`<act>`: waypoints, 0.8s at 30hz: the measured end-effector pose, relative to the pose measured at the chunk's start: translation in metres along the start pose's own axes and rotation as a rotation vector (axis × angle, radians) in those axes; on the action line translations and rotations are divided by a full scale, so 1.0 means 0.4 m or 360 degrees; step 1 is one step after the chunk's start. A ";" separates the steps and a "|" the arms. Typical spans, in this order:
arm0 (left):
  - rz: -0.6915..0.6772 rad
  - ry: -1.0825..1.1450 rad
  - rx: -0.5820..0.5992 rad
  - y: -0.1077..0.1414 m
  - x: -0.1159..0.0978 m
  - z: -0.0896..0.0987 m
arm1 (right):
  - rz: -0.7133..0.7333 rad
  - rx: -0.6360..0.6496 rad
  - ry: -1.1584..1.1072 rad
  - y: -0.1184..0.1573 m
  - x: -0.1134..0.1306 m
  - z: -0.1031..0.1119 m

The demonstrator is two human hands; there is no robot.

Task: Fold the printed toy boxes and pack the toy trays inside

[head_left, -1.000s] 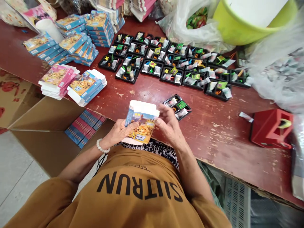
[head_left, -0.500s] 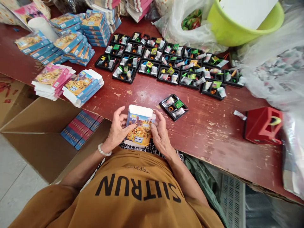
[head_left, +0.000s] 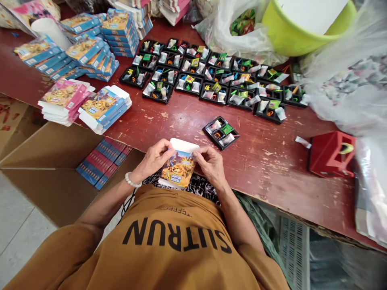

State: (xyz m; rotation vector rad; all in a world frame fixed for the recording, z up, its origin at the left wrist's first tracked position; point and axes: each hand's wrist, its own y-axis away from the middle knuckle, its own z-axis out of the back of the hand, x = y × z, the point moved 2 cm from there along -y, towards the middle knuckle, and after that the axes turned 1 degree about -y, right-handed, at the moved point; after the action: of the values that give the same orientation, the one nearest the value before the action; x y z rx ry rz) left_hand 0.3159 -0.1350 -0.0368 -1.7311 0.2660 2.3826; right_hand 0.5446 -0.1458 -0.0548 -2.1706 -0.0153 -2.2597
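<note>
**Figure.** Two hands working a carton at the near edge of a tabletop, seen from head height. The left hand [head_left: 154, 158], with a white beaded bracelet [head_left: 132, 181] at the wrist, and the right hand [head_left: 211, 164] are both narrowly closed on a printed paperboard carton [head_left: 178, 169], pinching its side edges between fingers and thumbs. The carton is tilted, with its cartoon-printed panel uppermost and a white end flap [head_left: 184, 145] standing at the far end. It is held just over the near edge of the worn red-brown tabletop [head_left: 266, 169], above a mustard T-shirt [head_left: 172, 237] with mirrored-looking lettering.

Nearest the right hand, a single black compartment tray [head_left: 220, 133] lies on the tabletop, holding small wrapped sachets and coloured pieces. Beyond it stand rows of similar black trays [head_left: 187, 82]. Toward the left are flat pink cartons [head_left: 65, 100], flat blue cartons [head_left: 104, 108] and a taller blue carton stack [head_left: 119, 32]. Below the tabletop edge at left, an open cardboard box [head_left: 45, 177] holds flat blue-and-red cartons [head_left: 104, 165]. At right are a red box [head_left: 331, 155] and a clear plastic bag [head_left: 347, 80]. At far top right is a yellow-green bucket [head_left: 305, 24].
</note>
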 end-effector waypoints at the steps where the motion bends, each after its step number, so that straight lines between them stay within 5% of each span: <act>1: -0.0017 0.0014 0.0013 -0.003 -0.003 -0.007 | 0.0019 -0.0010 -0.0043 -0.002 0.001 0.006; 5: -0.0050 0.0175 0.0059 -0.001 -0.006 -0.031 | 0.0158 0.0033 0.0164 0.010 0.016 0.035; 11: -0.0215 -0.0158 0.0051 -0.006 0.008 -0.010 | 0.0397 0.0377 0.0539 0.024 0.053 0.061; 19: -0.0236 -0.0200 0.0199 -0.033 -0.026 0.027 | 0.0125 0.0421 0.0426 -0.009 0.048 0.047; 24: -0.0007 -0.0035 0.0240 -0.053 -0.043 0.043 | -0.0390 0.0412 -0.0181 -0.021 0.054 0.006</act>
State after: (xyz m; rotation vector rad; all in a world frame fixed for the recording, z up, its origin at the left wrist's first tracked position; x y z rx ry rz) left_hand 0.3106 -0.1107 -0.0159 -1.6357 0.4263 2.3120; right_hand 0.5460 -0.1372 -0.0331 -2.2555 -0.5705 -2.0963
